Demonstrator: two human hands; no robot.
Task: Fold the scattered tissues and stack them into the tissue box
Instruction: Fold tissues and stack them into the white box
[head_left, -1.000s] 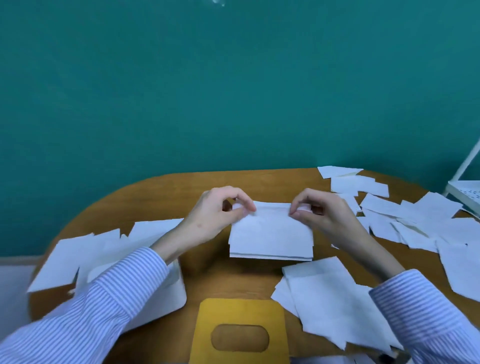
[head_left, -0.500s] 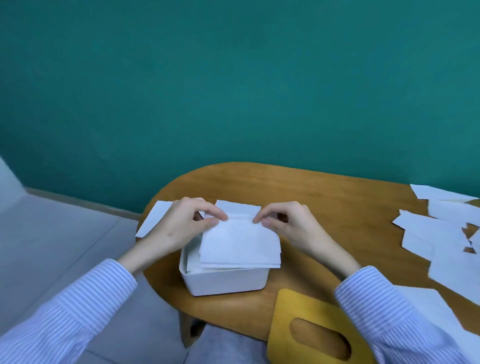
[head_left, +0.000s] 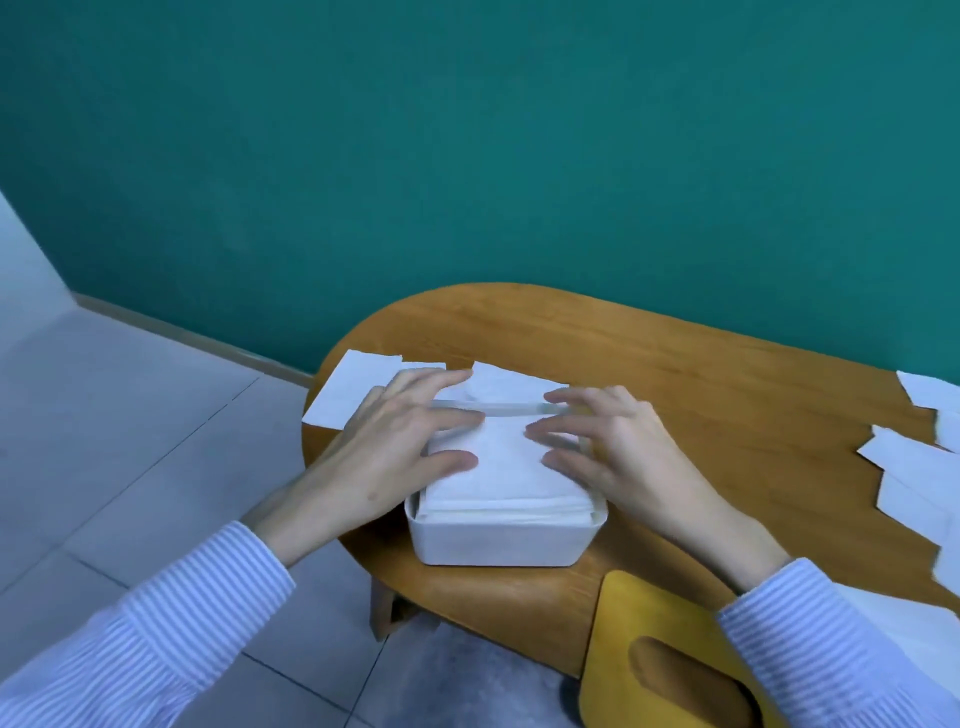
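Note:
A white tissue box stands near the left end of the wooden table. A stack of folded white tissues fills it up to the rim. My left hand lies on the left side of the stack with fingers spread and straight. My right hand presses the right side the same way. Loose flat tissues lie just behind the box, and more loose tissues are scattered at the right edge of view.
A yellow box lid with an oval slot lies at the table's near edge, right of the box. The table's rounded left end drops to a tiled floor. A teal wall stands behind.
Both hands carried the folded stack left from the table's middle, lowered it into the box and let go. Fingers that pinched its far edge now lie flat on top.

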